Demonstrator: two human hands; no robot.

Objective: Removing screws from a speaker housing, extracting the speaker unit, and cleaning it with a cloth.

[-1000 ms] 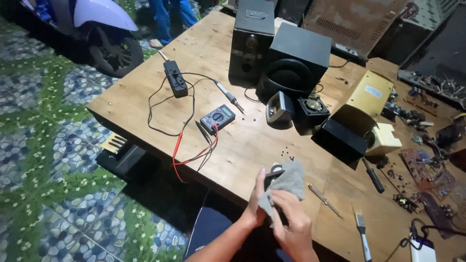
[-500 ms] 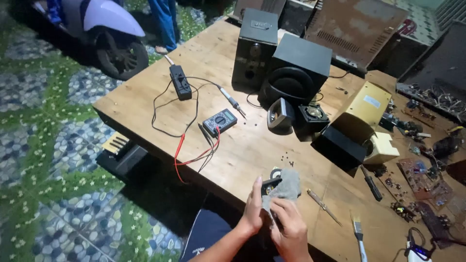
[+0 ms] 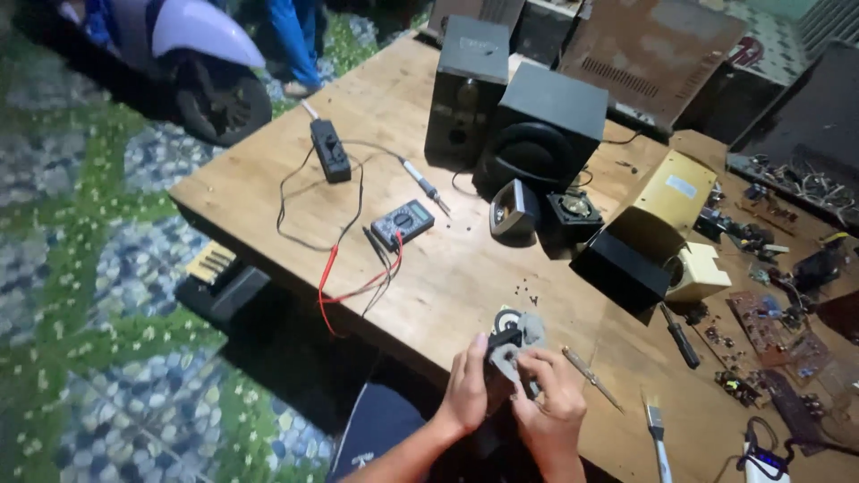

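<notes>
Wooden bench (image 3: 429, 277) filled the centre of the view, running from 10 o'clock to 4 o'clock. A scooter (image 3: 192, 54) stood on the patterned floor at 10 o'clock. At 12 o'clock stood a tall black speaker cabinet (image 3: 465, 85); just beside it, toward 1 o'clock, a wider black speaker box (image 3: 546, 125). A yellow metal casing (image 3: 667, 192) lay at 2 o'clock with a black box (image 3: 617, 268) touching its near end. A digital multimeter (image 3: 403, 224) lay near the centre, its red and black leads (image 3: 358, 282) trailing toward 8 o'clock. A black power strip (image 3: 329, 150) lay at 11 o'clock. Circuit boards (image 3: 769, 326) lay at 3 o'clock, a black-handled screwdriver (image 3: 680, 335) near them, a thin screwdriver (image 3: 591, 377) just right of the hands.

At 6 o'clock, over the near bench edge, both hands met on a small grey mechanism with a black part (image 3: 514, 344). The left hand (image 3: 465, 389) had its fingers wrapped round the piece's left side; the right hand (image 3: 550, 402) had its fingers closed narrowly on the lower right edge. The piece projected from the fingers toward 12 o'clock, its long axis running roughly 6 to 12; both hands touched it, neither nearer.
</notes>
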